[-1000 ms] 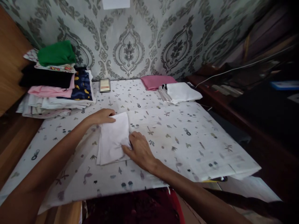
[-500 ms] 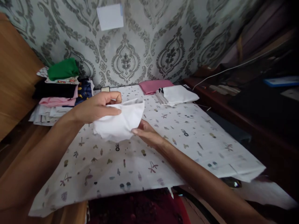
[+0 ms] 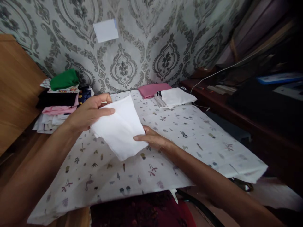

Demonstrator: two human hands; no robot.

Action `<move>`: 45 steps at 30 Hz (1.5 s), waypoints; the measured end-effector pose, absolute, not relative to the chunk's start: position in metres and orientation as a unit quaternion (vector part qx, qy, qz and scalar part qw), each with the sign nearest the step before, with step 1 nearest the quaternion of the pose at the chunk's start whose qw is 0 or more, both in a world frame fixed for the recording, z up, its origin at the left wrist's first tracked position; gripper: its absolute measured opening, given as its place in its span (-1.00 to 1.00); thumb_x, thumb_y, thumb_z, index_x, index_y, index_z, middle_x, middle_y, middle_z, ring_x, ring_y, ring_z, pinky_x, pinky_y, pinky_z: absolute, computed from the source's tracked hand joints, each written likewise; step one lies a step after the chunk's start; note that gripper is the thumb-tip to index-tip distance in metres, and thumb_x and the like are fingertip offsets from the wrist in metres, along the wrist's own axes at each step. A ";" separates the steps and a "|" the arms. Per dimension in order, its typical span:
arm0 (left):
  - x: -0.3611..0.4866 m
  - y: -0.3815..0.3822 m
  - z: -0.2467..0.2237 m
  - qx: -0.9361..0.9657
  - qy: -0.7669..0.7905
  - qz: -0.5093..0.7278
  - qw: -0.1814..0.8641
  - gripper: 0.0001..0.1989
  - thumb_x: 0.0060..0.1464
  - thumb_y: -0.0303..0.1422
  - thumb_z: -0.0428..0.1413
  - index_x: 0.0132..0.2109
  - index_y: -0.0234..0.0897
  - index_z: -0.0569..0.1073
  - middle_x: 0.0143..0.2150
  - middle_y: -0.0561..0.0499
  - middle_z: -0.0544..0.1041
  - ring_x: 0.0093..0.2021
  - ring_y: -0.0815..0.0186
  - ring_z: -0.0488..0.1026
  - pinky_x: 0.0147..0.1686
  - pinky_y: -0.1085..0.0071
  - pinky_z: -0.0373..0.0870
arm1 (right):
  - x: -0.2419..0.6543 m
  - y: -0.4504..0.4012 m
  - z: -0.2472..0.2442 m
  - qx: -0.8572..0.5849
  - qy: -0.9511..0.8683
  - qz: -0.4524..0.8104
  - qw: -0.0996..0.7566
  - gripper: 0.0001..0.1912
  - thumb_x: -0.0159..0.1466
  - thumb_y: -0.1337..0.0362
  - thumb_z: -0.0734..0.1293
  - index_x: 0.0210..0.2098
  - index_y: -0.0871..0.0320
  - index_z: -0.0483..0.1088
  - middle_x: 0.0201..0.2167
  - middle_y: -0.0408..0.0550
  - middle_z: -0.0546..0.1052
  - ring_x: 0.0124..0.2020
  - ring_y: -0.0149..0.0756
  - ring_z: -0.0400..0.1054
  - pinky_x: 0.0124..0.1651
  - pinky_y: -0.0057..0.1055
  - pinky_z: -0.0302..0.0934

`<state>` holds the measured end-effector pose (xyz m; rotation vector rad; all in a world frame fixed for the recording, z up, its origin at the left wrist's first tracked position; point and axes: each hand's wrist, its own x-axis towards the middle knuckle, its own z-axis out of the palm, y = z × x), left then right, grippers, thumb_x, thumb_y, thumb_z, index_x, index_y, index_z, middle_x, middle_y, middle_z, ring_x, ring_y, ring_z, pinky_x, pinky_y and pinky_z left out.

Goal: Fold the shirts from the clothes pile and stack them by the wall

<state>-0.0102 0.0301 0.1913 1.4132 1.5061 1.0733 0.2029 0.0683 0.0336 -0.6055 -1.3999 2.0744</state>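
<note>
A folded white cloth [image 3: 120, 129] is held up over the table by both of my hands. My left hand [image 3: 93, 110] pinches its upper left part, thumb on top and fingers curled behind. At the lower right edge, my right hand [image 3: 151, 137] grips it with the thumb on the front face; its other fingers are mostly hidden behind the fabric. Beneath lies a white sheet with small printed plants [image 3: 165, 164], spread over the table.
Folded clothes are stacked at the left, with a green garment [image 3: 64, 79] on top. At the back lie a pink folded cloth [image 3: 152, 90] and a white folded pile [image 3: 178, 97]. A white cable [image 3: 220, 71] crosses the dark red furniture [image 3: 213, 104] at right.
The white cloth was bunched and curled; now it is opened into a flatter, smoother folded panel facing me. Both hands keep hold of it. The view has tilted up slightly.
</note>
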 end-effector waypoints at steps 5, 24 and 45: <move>-0.027 0.018 0.138 0.440 0.588 0.478 0.481 -0.52 -0.36 -0.28 0.38 -0.24 -0.25 0.39 -0.47 0.11 0.52 -0.56 0.34 0.43 -0.56 0.49 0.34 | 0.225 0.094 0.058 -0.260 -0.563 0.745 0.245 -0.42 0.05 0.18 0.51 0.05 0.18 0.45 -0.09 0.04 0.59 -0.12 -0.17 0.47 -0.07 -0.25 0.39; -0.053 0.019 0.042 0.754 0.634 0.171 0.017 -0.72 0.23 -0.29 -0.11 0.02 -0.23 0.34 0.02 -0.16 0.48 0.06 0.08 0.42 0.00 0.14 0.41 | 0.194 0.080 0.062 -0.338 -0.920 0.163 0.112 -0.82 0.32 0.33 0.29 -0.13 0.23 0.49 -0.09 0.11 0.51 -0.05 -0.15 0.37 -0.04 -0.27 0.25; -0.066 0.032 -0.050 0.828 0.544 0.131 -0.032 -0.45 0.30 -0.14 -0.08 0.38 -0.04 0.18 0.41 -0.03 0.23 0.39 0.10 0.16 0.32 -0.01 0.12 | 0.177 0.061 0.006 -0.359 -0.905 0.180 0.138 -0.28 0.40 -0.09 0.14 0.39 0.23 0.07 0.43 0.21 0.00 0.46 0.02 -0.20 0.43 0.09 -0.26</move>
